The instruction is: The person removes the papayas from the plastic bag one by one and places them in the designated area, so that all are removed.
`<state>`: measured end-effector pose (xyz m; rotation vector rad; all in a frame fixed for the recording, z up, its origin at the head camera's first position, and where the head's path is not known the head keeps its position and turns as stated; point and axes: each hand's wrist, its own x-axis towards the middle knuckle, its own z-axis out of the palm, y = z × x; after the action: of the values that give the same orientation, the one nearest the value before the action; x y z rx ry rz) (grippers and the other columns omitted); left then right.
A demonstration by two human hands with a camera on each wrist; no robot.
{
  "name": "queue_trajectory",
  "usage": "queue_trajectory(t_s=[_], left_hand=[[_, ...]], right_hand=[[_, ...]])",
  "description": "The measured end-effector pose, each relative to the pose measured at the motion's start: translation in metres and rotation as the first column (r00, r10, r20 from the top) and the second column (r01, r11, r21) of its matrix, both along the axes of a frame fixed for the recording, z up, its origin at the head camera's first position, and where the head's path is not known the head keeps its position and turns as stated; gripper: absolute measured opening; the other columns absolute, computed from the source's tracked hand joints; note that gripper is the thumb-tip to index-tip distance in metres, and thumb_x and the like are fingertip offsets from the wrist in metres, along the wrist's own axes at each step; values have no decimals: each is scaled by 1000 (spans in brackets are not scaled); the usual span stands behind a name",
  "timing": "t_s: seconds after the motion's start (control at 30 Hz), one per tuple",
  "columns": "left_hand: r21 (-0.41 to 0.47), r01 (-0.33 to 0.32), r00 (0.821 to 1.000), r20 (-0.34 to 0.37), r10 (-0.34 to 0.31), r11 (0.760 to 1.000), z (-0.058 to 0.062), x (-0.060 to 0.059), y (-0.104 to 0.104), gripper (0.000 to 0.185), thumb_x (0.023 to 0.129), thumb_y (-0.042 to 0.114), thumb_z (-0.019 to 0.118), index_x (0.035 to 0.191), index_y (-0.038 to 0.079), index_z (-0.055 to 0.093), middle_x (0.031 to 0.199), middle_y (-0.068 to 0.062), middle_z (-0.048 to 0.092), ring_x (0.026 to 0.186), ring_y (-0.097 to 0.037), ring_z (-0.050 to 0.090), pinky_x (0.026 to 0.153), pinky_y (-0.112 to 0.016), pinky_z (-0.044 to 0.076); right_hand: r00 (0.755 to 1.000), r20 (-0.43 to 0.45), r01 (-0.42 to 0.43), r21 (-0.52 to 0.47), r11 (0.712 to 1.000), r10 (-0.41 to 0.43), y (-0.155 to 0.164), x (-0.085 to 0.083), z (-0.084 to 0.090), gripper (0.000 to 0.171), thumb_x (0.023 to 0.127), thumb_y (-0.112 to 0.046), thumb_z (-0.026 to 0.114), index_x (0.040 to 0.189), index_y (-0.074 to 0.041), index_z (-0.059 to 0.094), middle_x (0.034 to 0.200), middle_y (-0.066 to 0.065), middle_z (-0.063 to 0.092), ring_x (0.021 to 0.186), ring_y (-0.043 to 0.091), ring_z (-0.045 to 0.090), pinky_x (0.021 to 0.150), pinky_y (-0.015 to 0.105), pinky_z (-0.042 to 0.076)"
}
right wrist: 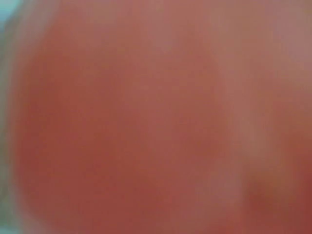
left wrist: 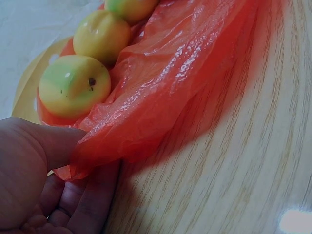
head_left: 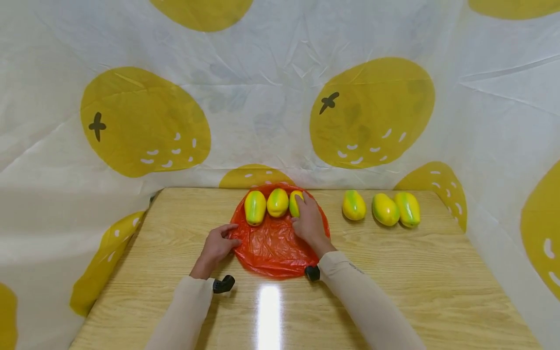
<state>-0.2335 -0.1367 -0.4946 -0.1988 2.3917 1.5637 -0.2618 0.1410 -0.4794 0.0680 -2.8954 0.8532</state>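
Sleeves and both wrists sit at the near table (head_left: 393, 291) edge, forearms angling inward toward an orange bag (head_left: 271, 245) lying flat at table centre.

Left hand (head_left: 216, 248): thumb on top and fingers beneath, pinching the bag's left rim; the left wrist view shows the film (left wrist: 161, 92) lifted slightly off the wood at that edge.

Right hand (head_left: 309, 224): resting on the bag's far right part, fingers curled round the third fruit (head_left: 295, 204). The right wrist view is an orange blur, so the exact grip is read from the head view only and is probably a loose wrap, not a firm one.

Three fruits on the bag, in a row across its far edge: left one (head_left: 255, 207), middle one (head_left: 277, 202), then the held one. Each stands with its long axis pointing away from the person; neighbours touch or nearly so.

Three more fruits (head_left: 384, 209) lie on bare wood to the right, well apart from the bag, same orientation. They are on the right hand's side, beyond and to the right of it; the left hand is far off, across the bag.

Backdrop: white sheet (head_left: 271, 97) with yellow fruit print.
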Motion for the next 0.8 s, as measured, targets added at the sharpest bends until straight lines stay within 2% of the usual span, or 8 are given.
queue_trajectory(t_s=[0.2, 0.47, 0.6, 0.8], left_hand=[[-2, -4, 1000, -2, 4, 1000, 0, 0, 1, 56, 94, 4, 71, 148, 8, 57, 156, -22, 52, 124, -32, 60, 104, -41, 58], [3, -9, 1000, -2, 9, 1000, -2, 0, 0, 56, 95, 3, 70, 149, 8, 55, 158, -21, 49, 133, -34, 56, 112, -48, 52], [0, -3, 1000, -9, 3, 1000, -2, 0, 0, 56, 95, 3, 70, 149, 7, 56, 157, -22, 51, 130, -34, 58, 109, -45, 55], [-3, -2, 1000, -8, 2, 1000, -1, 1, 1, 56, 95, 4, 70, 149, 7, 56, 156, -23, 51, 129, -34, 59, 107, -44, 56]], right_hand=[[1000, -22, 7, -15, 1000, -8, 2, 5, 4, 73, 90, -7, 72, 158, -8, 44, 169, 17, 34, 154, 39, 36, 126, 54, 33], [1000, -24, 10, -36, 999, -10, 5, 17, 15, 72, 90, -9, 72, 157, -10, 47, 168, 14, 37, 153, 37, 39, 126, 53, 34], [1000, -19, 18, -64, 998, -19, 7, 25, 19, 72, 90, -9, 72, 158, -12, 46, 168, 13, 37, 153, 38, 39, 125, 55, 34], [998, -64, 20, -90, 996, -25, 12, 37, 22, 71, 88, -7, 74, 155, -11, 51, 167, 13, 40, 152, 38, 41, 124, 56, 37]])
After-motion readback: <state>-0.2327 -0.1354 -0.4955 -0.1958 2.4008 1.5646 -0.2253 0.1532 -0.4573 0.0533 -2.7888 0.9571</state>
